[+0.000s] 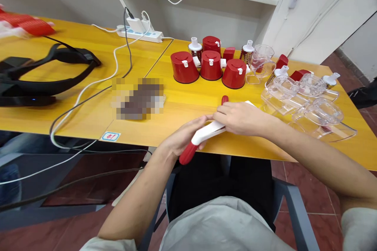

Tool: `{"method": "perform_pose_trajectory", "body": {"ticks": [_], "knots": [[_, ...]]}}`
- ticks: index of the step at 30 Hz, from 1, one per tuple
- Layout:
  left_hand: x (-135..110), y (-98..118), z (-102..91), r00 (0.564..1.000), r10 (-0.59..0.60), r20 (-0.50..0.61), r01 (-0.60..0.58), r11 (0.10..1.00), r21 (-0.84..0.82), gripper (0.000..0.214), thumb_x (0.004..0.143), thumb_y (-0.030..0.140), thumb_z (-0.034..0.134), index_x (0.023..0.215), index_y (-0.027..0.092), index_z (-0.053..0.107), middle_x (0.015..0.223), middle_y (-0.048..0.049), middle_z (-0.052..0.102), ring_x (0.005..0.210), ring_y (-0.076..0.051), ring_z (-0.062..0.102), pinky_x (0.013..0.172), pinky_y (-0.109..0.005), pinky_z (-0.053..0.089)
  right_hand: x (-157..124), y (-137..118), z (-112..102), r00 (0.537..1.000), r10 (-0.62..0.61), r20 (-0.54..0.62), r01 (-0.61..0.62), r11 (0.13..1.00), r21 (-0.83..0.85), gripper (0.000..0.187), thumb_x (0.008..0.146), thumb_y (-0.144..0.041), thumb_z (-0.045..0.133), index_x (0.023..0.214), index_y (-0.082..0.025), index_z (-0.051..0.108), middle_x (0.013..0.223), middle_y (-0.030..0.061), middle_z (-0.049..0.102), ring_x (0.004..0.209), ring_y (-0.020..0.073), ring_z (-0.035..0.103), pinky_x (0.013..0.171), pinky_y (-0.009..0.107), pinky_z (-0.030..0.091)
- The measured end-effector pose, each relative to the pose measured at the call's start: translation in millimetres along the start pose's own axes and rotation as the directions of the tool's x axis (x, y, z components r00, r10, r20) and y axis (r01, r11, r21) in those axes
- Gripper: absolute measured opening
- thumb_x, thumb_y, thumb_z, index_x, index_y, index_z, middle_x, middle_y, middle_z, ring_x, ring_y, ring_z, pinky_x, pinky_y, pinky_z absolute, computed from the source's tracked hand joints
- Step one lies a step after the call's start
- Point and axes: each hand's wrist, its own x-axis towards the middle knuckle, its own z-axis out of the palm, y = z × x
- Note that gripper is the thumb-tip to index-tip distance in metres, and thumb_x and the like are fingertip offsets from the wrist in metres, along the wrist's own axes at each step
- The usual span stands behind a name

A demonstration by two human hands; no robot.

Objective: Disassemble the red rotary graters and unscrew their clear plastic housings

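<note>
A white crank handle (208,131) with a ribbed red grip is held at a slant over the front edge of the table. My left hand (187,135) is closed round its side, the fingers partly hidden behind the white arm. The fingers of my right hand (235,117) wrap the upper end and cover it, meeting my left fingertips. Just beyond the right hand another red grip (225,99) pokes out, and a white piece (251,104) shows behind the knuckles; whether these join is hidden.
Red suction bases (185,67) stand at the back, beside grater drums with white hubs (195,47). Several clear plastic housings (318,111) lie on the right. On the left are a black headset (53,74), cables, a power strip (140,34) and a blurred dark item (140,100).
</note>
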Motion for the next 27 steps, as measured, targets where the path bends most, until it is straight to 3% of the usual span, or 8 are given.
{"method": "perform_pose_trajectory", "body": {"ticks": [3,5,7,9,14,18,24,27], "knots": [[-4,10,-8.7,0.987,0.156,-0.029,-0.158,0.984,-0.086,0.094,0.085,0.101,0.066,0.127,0.018,0.076,0.089,-0.009,0.08,0.043,-0.012,0.057,0.033,-0.023,0.033,3,10,-8,0.993,0.119,0.017,-0.119,0.992,0.035,0.016,0.109,-0.012,0.062,0.119,-0.013,0.074,0.111,0.0138,0.076,0.094,0.0251,0.066,0.077,0.036,0.041],[-6,15,-8.0,0.927,0.35,-0.135,-0.369,0.914,-0.167,0.098,0.086,0.107,0.054,0.121,0.019,0.079,0.102,-0.0129,0.081,0.068,-0.019,0.073,0.046,-0.026,0.052,9,15,-12,0.979,0.203,0.003,-0.202,0.977,0.067,0.018,0.11,-0.013,0.059,0.12,-0.011,0.074,0.114,0.0152,0.075,0.096,0.0255,0.068,0.08,0.036,0.042],[-3,14,-0.5,0.838,0.497,-0.227,-0.54,0.815,-0.211,0.093,0.081,0.106,0.063,0.117,0.022,0.079,0.124,-0.0133,0.081,0.104,-0.025,0.08,0.074,-0.03,0.068,16,13,-15,0.96,0.28,-0.024,-0.276,0.955,0.11,0.021,0.114,-0.017,0.056,0.123,-0.01,0.073,0.116,0.0155,0.076,0.098,0.0259,0.069,0.083,0.036,0.044],[7,8,10.2,0.767,0.574,-0.285,-0.627,0.764,-0.148,0.081,0.069,0.089,0.093,0.118,0.026,0.078,0.139,-0.0103,0.078,0.118,-0.026,0.078,0.089,-0.032,0.069,24,4,-11,0.942,0.33,-0.056,-0.318,0.934,0.161,0.025,0.119,-0.025,0.053,0.127,-0.01,0.072,0.121,0.0152,0.076,0.104,0.0262,0.07,0.087,0.036,0.046],[32,-8,20.1,0.694,0.588,-0.416,-0.635,0.772,0.033,0.072,0.074,0.055,0.107,0.128,0.019,0.075,0.143,-0.0136,0.079,0.107,-0.019,0.082,0.09,-0.027,0.067,37,-23,16,0.912,0.399,-0.1,-0.366,0.898,0.246,0.037,0.125,-0.033,0.041,0.13,-0.011,0.07,0.122,0.0161,0.077,0.105,0.0265,0.071,0.086,0.035,0.044],[30,-17,14.5,0.744,0.557,-0.369,-0.609,0.793,-0.029,0.067,0.074,0.048,0.108,0.123,0.018,0.075,0.139,-0.0138,0.081,0.107,-0.021,0.083,0.093,-0.032,0.07,36,-25,29,0.876,0.472,-0.104,-0.423,0.853,0.306,0.037,0.124,-0.03,0.041,0.115,-0.012,0.072,0.109,0.014,0.079,0.094,0.0246,0.07,0.079,0.034,0.04],[19,-20,19.9,0.664,0.602,-0.444,-0.679,0.734,-0.021,0.065,0.075,0.059,0.105,0.119,0.018,0.079,0.117,-0.0075,0.082,0.082,-0.016,0.081,0.071,-0.024,0.067,28,-24,24,0.826,0.559,-0.077,-0.481,0.769,0.422,0.037,0.126,-0.036,0.037,0.125,-0.018,0.07,0.108,0.0072,0.08,0.095,0.0227,0.073,0.08,0.031,0.043],[10,-8,16.3,0.678,0.547,-0.491,-0.618,0.786,0.023,0.067,0.076,0.067,0.1,0.116,0.017,0.08,0.093,0.0005,0.072,0.058,-0.01,0.07,0.05,-0.022,0.055,27,-21,21,0.789,0.613,-0.031,-0.541,0.719,0.437,0.032,0.123,-0.033,0.042,0.135,-0.019,0.068,0.106,0.0087,0.081,0.092,0.0259,0.074,0.081,0.033,0.046]]}}
